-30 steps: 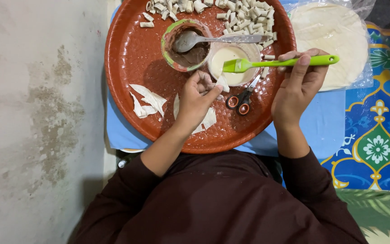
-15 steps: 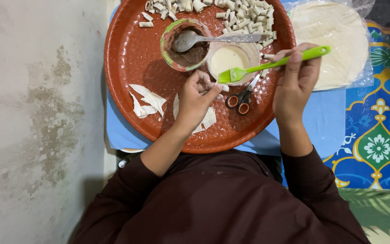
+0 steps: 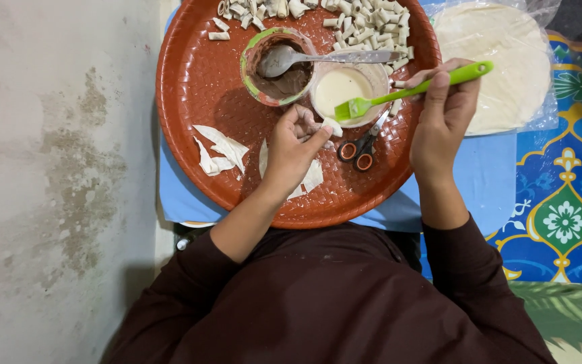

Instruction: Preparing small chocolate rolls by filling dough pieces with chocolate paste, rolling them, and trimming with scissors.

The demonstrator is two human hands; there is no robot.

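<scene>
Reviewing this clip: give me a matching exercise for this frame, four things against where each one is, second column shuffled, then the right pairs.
Things:
1 green brush
2 spoon
3 scissors
4 round flat dough sheets

Places:
A lying across the bowl of dark filling
B on plastic, beside the red tray
C on the tray, between the two hands
D in the right hand, head over the pale paste bowl

Pairs: 1-D, 2-A, 3-C, 4-B

Even soft overhead light, faint shadows under hands, sharp focus, no glare.
</scene>
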